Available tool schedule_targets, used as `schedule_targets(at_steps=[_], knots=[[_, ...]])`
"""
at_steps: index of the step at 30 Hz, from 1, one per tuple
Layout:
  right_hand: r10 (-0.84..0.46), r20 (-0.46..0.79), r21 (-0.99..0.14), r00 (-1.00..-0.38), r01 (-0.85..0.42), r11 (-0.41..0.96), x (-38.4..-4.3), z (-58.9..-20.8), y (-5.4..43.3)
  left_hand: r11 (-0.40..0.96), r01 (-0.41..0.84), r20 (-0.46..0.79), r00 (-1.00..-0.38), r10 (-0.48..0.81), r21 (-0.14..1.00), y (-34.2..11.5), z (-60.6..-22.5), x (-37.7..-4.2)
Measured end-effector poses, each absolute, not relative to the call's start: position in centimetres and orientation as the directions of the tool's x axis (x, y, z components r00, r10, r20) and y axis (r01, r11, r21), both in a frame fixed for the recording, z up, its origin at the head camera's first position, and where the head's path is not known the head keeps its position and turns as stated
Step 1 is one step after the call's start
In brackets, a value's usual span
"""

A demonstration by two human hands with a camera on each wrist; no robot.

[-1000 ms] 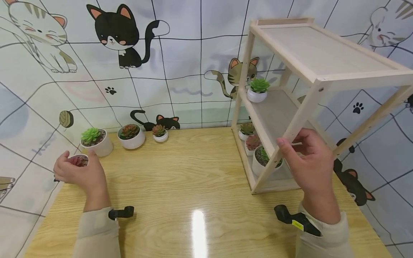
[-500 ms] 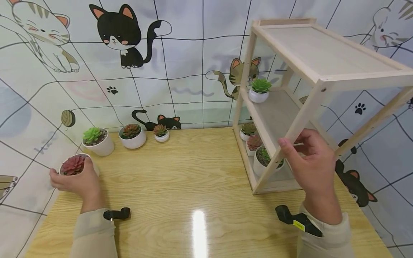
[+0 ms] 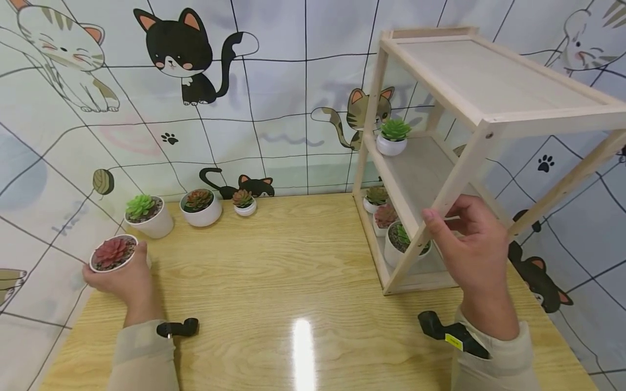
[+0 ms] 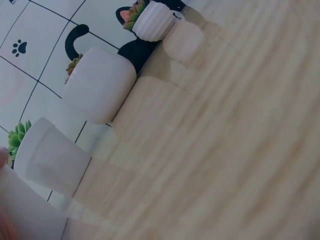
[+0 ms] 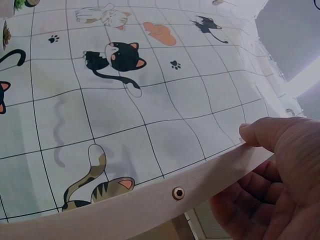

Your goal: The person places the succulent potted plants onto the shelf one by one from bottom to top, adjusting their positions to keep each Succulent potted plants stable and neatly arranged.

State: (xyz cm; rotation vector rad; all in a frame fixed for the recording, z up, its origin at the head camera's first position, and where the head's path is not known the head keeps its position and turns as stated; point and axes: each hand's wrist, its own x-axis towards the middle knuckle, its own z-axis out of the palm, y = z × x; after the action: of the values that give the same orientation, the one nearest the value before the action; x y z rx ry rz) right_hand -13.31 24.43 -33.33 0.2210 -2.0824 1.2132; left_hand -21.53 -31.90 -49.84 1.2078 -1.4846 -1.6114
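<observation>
At the table's left edge my left hand (image 3: pixel 128 282) grips a white pot with a red succulent (image 3: pixel 111 253), fingers and thumb around its sides. Part of that white pot (image 4: pixel 31 210) shows at the lower left of the left wrist view. Just behind it stands a white pot with a bright green succulent (image 3: pixel 155 221). My right hand (image 3: pixel 474 244) holds the near front post of a wooden shelf rack (image 3: pixel 457 174), thumb on one side and curled fingers on the other. The right wrist view shows the thumb (image 5: pixel 260 136) along the wooden bar (image 5: pixel 125 212).
Two more potted succulents, a larger one (image 3: pixel 201 212) and a small one (image 3: pixel 243 203), stand along the back wall. A small green succulent (image 3: pixel 392 138) sits on the rack's middle shelf. Several pots, including a round white one (image 3: pixel 395 250), occupy its bottom shelf.
My left hand has shifted from over the red succulent to around its pot's side, and the plant has come into full view. The right hand stays on the rack's post.
</observation>
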Motion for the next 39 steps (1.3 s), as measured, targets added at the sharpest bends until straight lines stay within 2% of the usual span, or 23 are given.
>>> schedule_targets(at_steps=[8,15,29,39], knots=[[0.194,0.634,-0.695,-0.749,-0.442,0.567,-13.2,-33.2,24.4,-0.119,-0.162,-0.175,-0.397,-0.901,0.98,-32.3,-51.5,-21.4],[0.182,0.652,-0.685,-0.736,-0.469,0.558,-13.2,-33.2,24.4,-0.1,-0.126,-0.141,-0.374,-0.917,0.987,-32.6,-52.1,-21.8],[0.191,0.643,-0.694,-0.742,-0.458,0.555,-13.2,-33.2,24.4,-0.17,-0.142,-0.213,-0.393,-0.895,0.975,-32.2,-50.9,-21.5],[0.203,0.62,-0.709,-0.758,-0.43,0.559,-13.0,-33.0,24.3,-0.129,-0.062,-0.144,-0.414,-0.899,0.99,-31.4,-49.8,-21.4]])
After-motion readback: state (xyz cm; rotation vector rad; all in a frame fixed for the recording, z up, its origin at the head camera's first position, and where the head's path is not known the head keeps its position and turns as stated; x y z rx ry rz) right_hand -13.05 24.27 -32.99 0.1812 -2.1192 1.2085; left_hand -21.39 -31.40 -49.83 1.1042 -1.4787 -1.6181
